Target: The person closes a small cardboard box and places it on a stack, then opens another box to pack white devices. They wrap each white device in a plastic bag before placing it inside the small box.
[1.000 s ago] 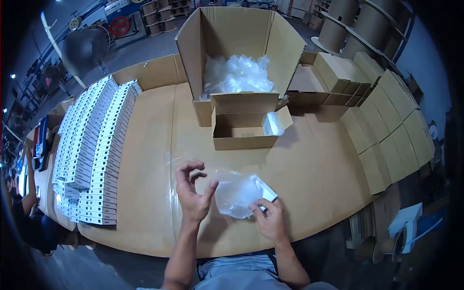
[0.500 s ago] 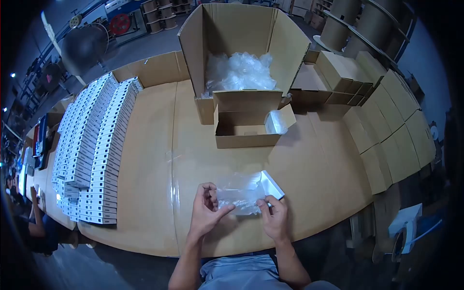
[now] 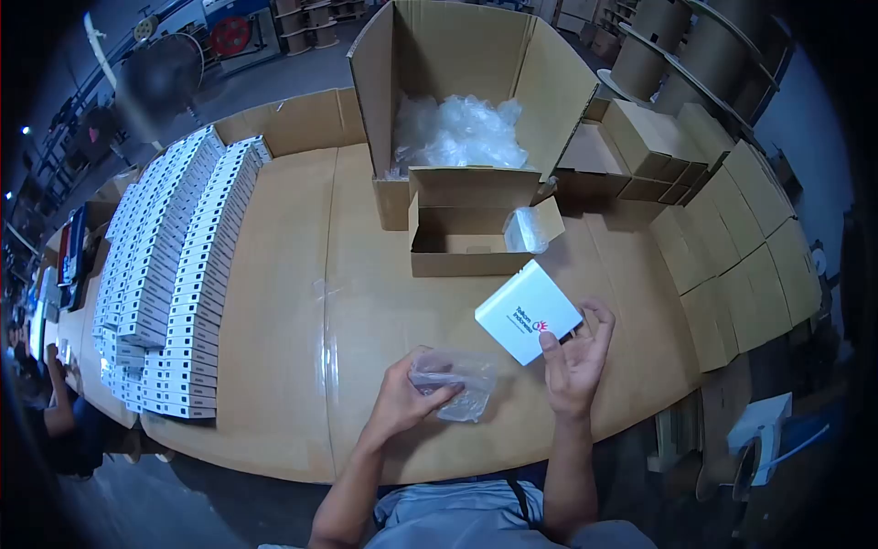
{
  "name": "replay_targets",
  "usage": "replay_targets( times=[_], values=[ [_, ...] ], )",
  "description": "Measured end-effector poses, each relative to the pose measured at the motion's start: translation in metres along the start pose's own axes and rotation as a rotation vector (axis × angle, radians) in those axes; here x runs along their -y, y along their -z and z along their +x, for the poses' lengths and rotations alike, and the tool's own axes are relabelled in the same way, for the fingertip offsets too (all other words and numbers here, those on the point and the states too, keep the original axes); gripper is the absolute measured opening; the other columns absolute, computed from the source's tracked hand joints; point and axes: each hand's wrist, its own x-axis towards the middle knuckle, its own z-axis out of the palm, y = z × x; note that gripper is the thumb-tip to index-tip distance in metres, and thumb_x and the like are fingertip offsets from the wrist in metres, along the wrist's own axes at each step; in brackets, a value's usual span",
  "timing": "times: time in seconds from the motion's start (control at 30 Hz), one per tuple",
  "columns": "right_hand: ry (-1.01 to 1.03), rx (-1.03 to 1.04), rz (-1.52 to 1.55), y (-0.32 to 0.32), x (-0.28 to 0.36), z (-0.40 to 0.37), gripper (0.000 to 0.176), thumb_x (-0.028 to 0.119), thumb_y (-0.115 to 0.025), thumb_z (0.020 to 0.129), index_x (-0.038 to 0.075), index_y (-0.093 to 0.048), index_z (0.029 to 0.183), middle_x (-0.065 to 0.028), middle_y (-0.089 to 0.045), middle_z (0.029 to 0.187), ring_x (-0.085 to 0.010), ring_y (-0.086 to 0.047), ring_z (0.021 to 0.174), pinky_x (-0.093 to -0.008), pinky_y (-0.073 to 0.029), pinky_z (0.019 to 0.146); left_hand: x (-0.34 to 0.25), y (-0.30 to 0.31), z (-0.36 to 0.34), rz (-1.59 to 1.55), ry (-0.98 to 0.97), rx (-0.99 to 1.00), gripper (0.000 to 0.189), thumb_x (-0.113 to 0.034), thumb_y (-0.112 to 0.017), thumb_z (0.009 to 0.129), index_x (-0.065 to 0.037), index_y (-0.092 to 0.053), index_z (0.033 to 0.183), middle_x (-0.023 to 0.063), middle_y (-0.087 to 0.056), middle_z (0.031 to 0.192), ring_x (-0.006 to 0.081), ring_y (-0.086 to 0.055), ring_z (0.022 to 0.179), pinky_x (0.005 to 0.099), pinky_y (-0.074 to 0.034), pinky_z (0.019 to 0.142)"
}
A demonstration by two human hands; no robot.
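Note:
My left hand (image 3: 409, 392) pinches a clear bubble-wrap bag (image 3: 466, 384), which hangs crumpled to the right of the fingers. To its right, my right hand (image 3: 578, 361) grips the near right corner of a flat white box (image 3: 521, 309) with printed lettering and a small red logo. The thumb lies over that corner, and the fingers bend up beside it, partly hidden. Just beyond the white box stands an open brown carton (image 3: 471, 264). One bubble-wrapped white box (image 3: 525, 231) sits at the right end of that carton.
A large cardboard box (image 3: 471, 46) holding bubble-wrap bags (image 3: 462, 133) stands behind the carton. Tall stacks of white boxes (image 3: 197, 320) line the left of the cardboard-covered table (image 3: 274, 366). Brown cartons (image 3: 732, 265) are stacked at the right. Another person's arm (image 3: 59, 393) shows far left.
The white box has come away from the bubble-wrap bag and moved up and right with my right hand, now printed side showing. My left hand keeps the bag, now crumpled.

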Motion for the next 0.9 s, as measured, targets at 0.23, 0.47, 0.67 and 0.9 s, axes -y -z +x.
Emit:
replay_targets(
  times=[0.23, 0.47, 0.67, 0.9],
  values=[
    [0.001, 0.134, 0.086, -0.038, -0.007, -0.006, 0.04, -0.01, -0.069, 0.09, 0.003, -0.038, 0.113, -0.0125, -0.052, 0.112, -0.0144, -0.058, 0.103, -0.0279, -0.055, 0.088, 0.011, -0.002, -0.004, 0.013, 0.063, 0.051, 0.036, -0.011, -0.085, 0.08, 0.002, -0.068, 0.11, 0.0097, -0.075, 0.099, 0.0156, -0.07, 0.092, 0.032, -0.057, 0.084],
    [-0.012, 0.189, 0.03, -0.024, -0.018, -0.01, 0.033, -0.002, -0.065, 0.096, 0.003, -0.04, 0.115, -0.0111, -0.053, 0.11, -0.0139, -0.056, 0.098, -0.0274, -0.05, 0.086, 0.008, 0.003, -0.005, -0.037, 0.128, 0.088, 0.04, -0.011, -0.084, 0.082, 0.003, -0.068, 0.116, 0.011, -0.075, 0.106, 0.0168, -0.071, 0.097, 0.033, -0.056, 0.088],
    [-0.014, 0.248, -0.012, -0.013, -0.022, -0.01, 0.031, 0.0, -0.065, 0.096, 0.003, -0.042, 0.116, -0.0107, -0.052, 0.11, -0.0139, -0.054, 0.095, -0.0284, -0.049, 0.085, 0.009, -0.001, -0.004, -0.038, 0.105, 0.108, 0.041, -0.011, -0.084, 0.083, 0.003, -0.067, 0.118, 0.0105, -0.075, 0.107, 0.0166, -0.07, 0.099, 0.0329, -0.056, 0.089],
    [-0.119, 0.251, -0.169, -0.016, -0.028, -0.009, 0.027, 0.001, -0.068, 0.094, 0.001, -0.05, 0.114, -0.008, -0.056, 0.099, -0.0131, -0.058, 0.09, -0.0289, -0.051, 0.082, 0.007, 0.001, -0.007, -0.025, 0.099, 0.11, 0.04, -0.012, -0.081, 0.087, 0.003, -0.066, 0.121, 0.0086, -0.073, 0.108, 0.0155, -0.068, 0.101, 0.0318, -0.054, 0.091]
  ],
)
